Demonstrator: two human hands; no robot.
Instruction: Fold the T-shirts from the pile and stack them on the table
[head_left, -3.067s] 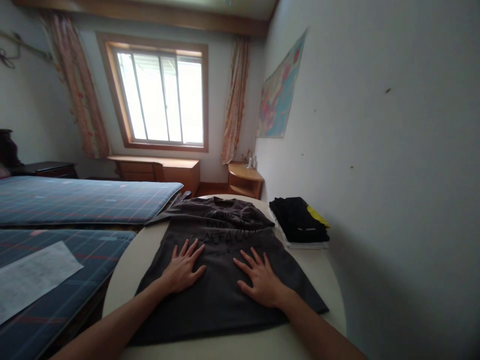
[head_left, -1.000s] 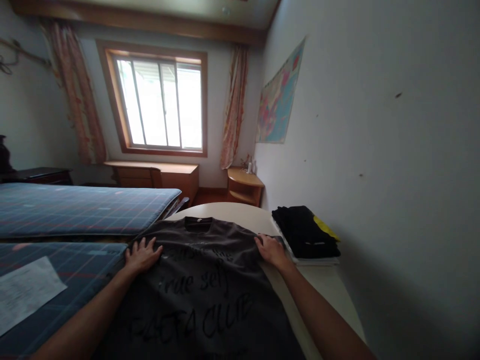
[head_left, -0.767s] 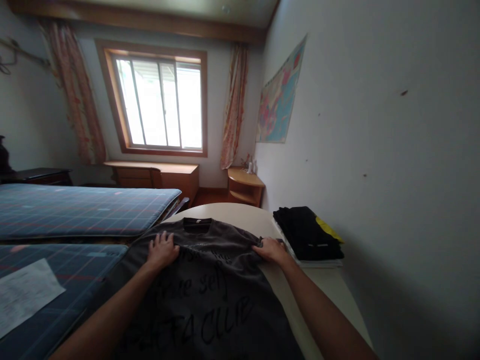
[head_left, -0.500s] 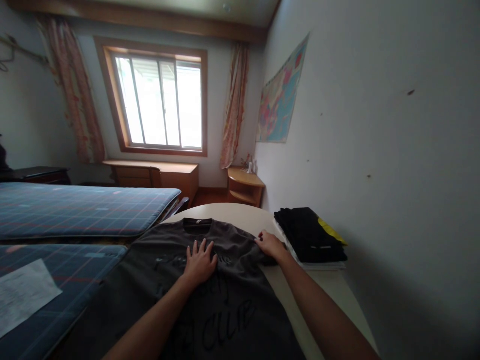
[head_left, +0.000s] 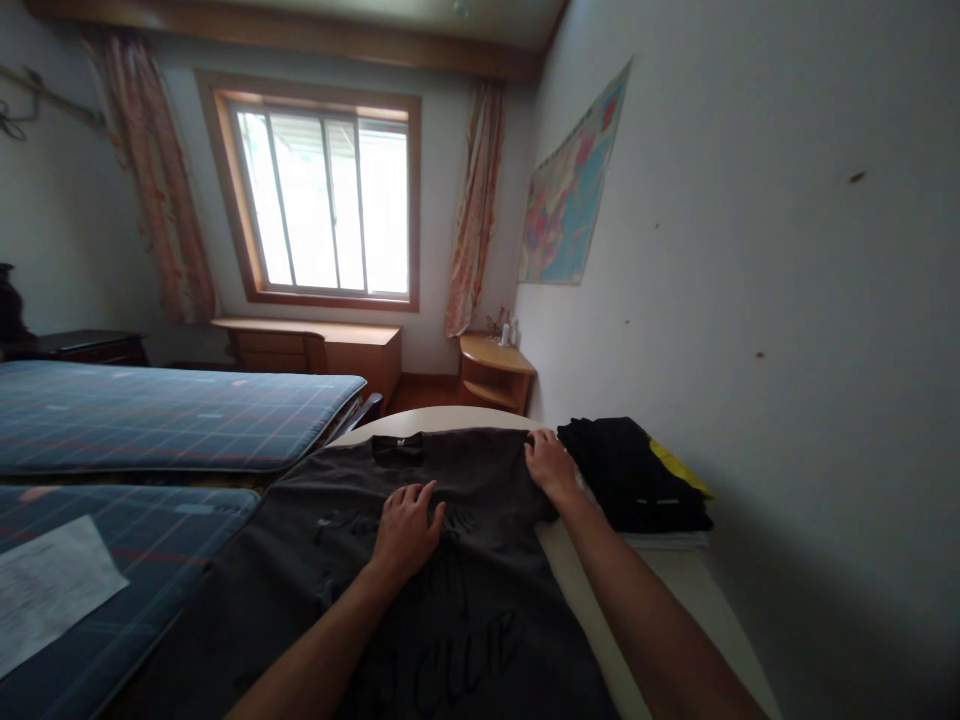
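A dark grey T-shirt point(head_left: 315, 560) with black lettering lies spread over a pale round-edged table, its neck opening toward the far side. My left hand point(head_left: 409, 525) is over the shirt's chest, palm down with the fingers stretched out; it holds nothing. At the right shoulder of the shirt, my right hand point(head_left: 553, 466) has its fingers curled on the cloth by the sleeve. The fingertips of that hand are partly hidden. Just right of it sits a stack of folded black clothes point(head_left: 630, 475) with a yellow patch.
The table point(head_left: 675, 610) shows along the right, close to the white wall point(head_left: 810, 450). To the left are two plaid mattresses point(head_left: 172, 415), the nearer one bearing a paper sheet point(head_left: 56, 590). A desk point(head_left: 352, 345) and a corner shelf point(head_left: 495, 355) stand beyond.
My right hand has moved toward the far edge, and the shirt's right shoulder is pulled out flatter. My left hand has shifted slightly right, its fingers closer together.
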